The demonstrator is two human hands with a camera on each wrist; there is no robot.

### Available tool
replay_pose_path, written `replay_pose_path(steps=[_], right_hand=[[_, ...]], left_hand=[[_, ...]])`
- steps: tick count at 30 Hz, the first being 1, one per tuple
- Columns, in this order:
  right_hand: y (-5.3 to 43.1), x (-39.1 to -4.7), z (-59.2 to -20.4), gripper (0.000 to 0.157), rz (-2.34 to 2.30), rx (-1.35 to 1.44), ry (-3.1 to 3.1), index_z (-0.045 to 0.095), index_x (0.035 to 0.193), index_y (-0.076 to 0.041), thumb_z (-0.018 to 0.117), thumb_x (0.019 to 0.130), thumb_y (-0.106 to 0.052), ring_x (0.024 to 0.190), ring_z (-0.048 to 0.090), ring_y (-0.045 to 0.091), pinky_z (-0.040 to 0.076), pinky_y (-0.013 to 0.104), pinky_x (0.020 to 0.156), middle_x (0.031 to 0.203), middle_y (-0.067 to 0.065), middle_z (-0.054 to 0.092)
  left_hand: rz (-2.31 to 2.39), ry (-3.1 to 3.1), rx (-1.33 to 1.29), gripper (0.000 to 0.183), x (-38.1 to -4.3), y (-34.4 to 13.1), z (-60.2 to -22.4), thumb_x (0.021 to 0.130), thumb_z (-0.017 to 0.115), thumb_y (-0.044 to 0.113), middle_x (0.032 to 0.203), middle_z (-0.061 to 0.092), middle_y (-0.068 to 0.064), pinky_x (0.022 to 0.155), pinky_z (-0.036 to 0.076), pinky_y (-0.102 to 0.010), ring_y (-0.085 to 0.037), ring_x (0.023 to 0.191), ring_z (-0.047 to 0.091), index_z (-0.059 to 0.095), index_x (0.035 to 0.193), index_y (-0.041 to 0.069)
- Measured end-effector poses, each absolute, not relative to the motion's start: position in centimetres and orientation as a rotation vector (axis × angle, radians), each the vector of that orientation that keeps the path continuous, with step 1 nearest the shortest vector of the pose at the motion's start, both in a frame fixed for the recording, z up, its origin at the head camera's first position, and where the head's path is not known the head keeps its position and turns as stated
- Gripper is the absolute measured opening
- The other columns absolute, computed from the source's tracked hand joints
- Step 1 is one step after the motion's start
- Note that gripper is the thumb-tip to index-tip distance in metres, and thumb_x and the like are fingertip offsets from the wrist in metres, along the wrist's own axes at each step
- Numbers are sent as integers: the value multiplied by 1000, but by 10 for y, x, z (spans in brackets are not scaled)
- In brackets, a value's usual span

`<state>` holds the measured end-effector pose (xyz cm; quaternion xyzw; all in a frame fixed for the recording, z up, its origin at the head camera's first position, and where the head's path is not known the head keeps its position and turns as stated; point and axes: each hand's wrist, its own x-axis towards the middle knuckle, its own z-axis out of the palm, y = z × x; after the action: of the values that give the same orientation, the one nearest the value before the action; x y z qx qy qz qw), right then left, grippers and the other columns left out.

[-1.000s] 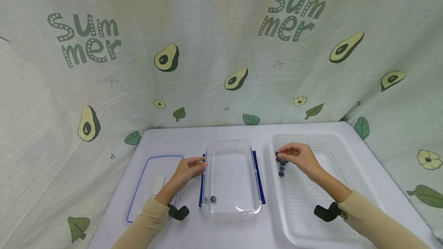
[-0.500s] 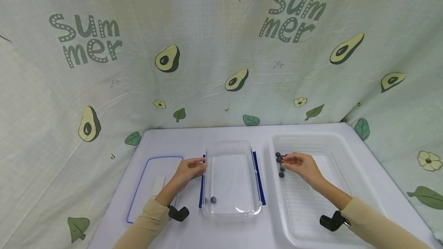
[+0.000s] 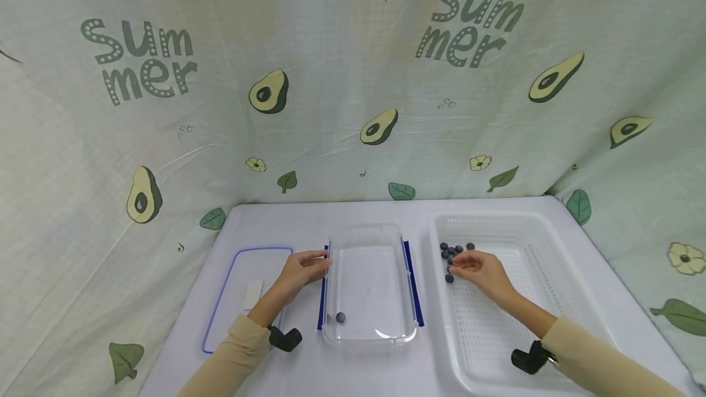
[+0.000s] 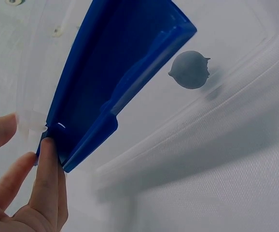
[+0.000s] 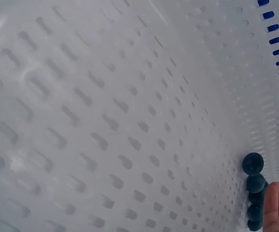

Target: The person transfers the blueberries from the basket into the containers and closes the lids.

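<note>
A clear food container (image 3: 366,287) with blue side clips stands mid-table, one blueberry (image 3: 341,317) inside at its near left corner. My left hand (image 3: 299,271) holds its left rim, thumb on one side and fingertips against the blue clip (image 4: 115,72). In the left wrist view the same blueberry (image 4: 190,70) shows through the plastic. My right hand (image 3: 481,271) is in the white basket, fingertips right at a cluster of blueberries (image 3: 451,250) along its left wall. Straight fingers (image 5: 273,208) show beside the berries (image 5: 253,164) in the right wrist view. Whether they pinch one I cannot tell.
The white perforated basket (image 3: 496,348) fills the right of the table. Left of the container lies a clear lid with a blue seal (image 3: 231,268), a small white rectangle (image 3: 253,294) on it. A printed curtain (image 3: 331,78) hangs behind the table.
My right hand has moved nearer me along the blueberries, uncovering several at the far end of the cluster. The left hand has stayed at the container's rim.
</note>
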<state>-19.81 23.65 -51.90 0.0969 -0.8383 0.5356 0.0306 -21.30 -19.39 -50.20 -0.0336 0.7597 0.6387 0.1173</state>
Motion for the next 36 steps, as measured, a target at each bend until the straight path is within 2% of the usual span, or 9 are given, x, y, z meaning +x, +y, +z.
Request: replay_pose_path(steps=[14, 36], right_hand=[[236, -197, -530, 26, 1659, 309, -2582, 69, 101, 11, 81, 82, -3, 77, 69, 17, 58, 20, 67, 91, 18, 72], [230, -195, -541, 23, 1600, 319, -2633, 70, 93, 9, 84, 77, 1, 69, 67, 10, 58, 20, 63, 81, 11, 70]], left_hand=[[1872, 2217, -98, 51, -213, -194, -502, 88, 79, 25, 110, 70, -11, 87, 58, -33, -33, 107, 67, 64, 130, 1], [1889, 2206, -106, 50, -212, -193, -502, 88, 79, 24, 111, 69, -11, 88, 58, -33, -36, 110, 65, 65, 130, 1]])
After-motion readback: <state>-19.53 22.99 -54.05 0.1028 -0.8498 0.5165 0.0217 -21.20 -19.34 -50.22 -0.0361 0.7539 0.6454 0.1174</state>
